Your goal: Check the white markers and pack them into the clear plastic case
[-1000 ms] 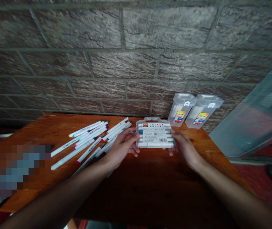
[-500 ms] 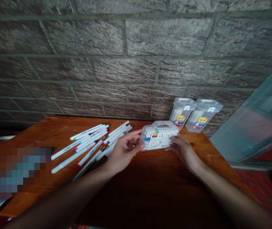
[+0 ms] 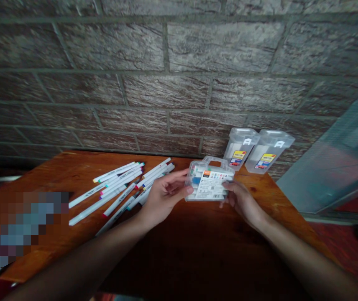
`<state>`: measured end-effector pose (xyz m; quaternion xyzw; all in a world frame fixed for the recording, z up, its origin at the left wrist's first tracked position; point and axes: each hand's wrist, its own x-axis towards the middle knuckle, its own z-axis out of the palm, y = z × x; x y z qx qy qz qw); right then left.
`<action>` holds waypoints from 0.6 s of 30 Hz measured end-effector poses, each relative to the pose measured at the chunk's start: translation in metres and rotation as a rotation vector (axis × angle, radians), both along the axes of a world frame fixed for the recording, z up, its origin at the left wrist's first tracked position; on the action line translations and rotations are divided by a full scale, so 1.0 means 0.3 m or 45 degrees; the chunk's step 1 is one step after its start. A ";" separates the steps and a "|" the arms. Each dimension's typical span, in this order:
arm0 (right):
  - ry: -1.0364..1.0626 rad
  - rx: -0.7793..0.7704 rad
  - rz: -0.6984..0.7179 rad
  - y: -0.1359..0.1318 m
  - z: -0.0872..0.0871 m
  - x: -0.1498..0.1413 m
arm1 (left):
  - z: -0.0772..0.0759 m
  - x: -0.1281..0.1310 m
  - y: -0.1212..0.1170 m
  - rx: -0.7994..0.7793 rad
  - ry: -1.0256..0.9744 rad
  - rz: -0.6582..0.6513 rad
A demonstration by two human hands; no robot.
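Between my left hand [image 3: 166, 196] and my right hand [image 3: 241, 202] I hold a clear plastic marker case [image 3: 208, 184] with a carry handle, a few inches above the wooden table. White markers with coloured caps show inside it behind a printed paper label. My left fingers grip its left end, and my right fingers hold its right end from below. Left of my left hand, a loose pile of white double-ended markers [image 3: 119, 188] lies scattered on the table, close to my left fingertips but not touched.
Two clear plastic boxes with yellow labels [image 3: 257, 150] stand upright against the brick wall [image 3: 166, 92] at the table's back right. A pixelated patch [image 3: 19, 225] covers the left side. A glass pane [image 3: 329, 154] stands beyond the table's right edge.
The case has turned in my hands, its long side tilting and its label now facing up toward me. It sits slightly left of its position a second ago, and the loose markers have not moved.
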<state>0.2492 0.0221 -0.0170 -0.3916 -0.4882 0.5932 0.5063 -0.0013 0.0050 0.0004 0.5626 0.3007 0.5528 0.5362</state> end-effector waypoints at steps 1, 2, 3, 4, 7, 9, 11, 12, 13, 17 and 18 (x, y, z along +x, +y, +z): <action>-0.011 -0.015 0.021 -0.003 0.000 -0.001 | 0.002 0.001 0.001 -0.056 -0.033 -0.004; -0.024 -0.032 0.038 -0.005 0.001 -0.002 | 0.004 0.001 0.002 -0.126 -0.056 0.002; -0.035 -0.047 0.052 -0.007 0.002 -0.002 | 0.005 0.000 0.002 -0.207 -0.072 0.013; -0.042 -0.059 0.060 -0.009 0.005 -0.002 | 0.005 0.000 0.003 -0.291 -0.087 0.025; -0.040 -0.066 0.066 -0.012 0.015 -0.001 | 0.006 0.001 0.004 -0.449 -0.161 0.039; -0.023 -0.054 0.069 -0.014 0.023 -0.002 | 0.011 0.003 0.003 -0.510 -0.219 0.016; -0.001 -0.040 0.080 -0.018 0.033 -0.005 | 0.018 0.007 0.003 -0.574 -0.248 0.016; 0.012 -0.033 0.089 -0.021 0.038 -0.007 | 0.022 0.009 0.003 -0.604 -0.254 0.029; 0.025 -0.026 0.099 -0.024 0.043 -0.009 | 0.025 0.011 0.004 -0.629 -0.258 0.047; 0.066 -0.003 0.146 -0.031 0.056 -0.013 | 0.029 0.014 0.007 -0.682 -0.271 0.093; 0.071 0.005 0.155 -0.031 0.056 -0.012 | 0.027 0.014 0.007 -0.687 -0.273 0.096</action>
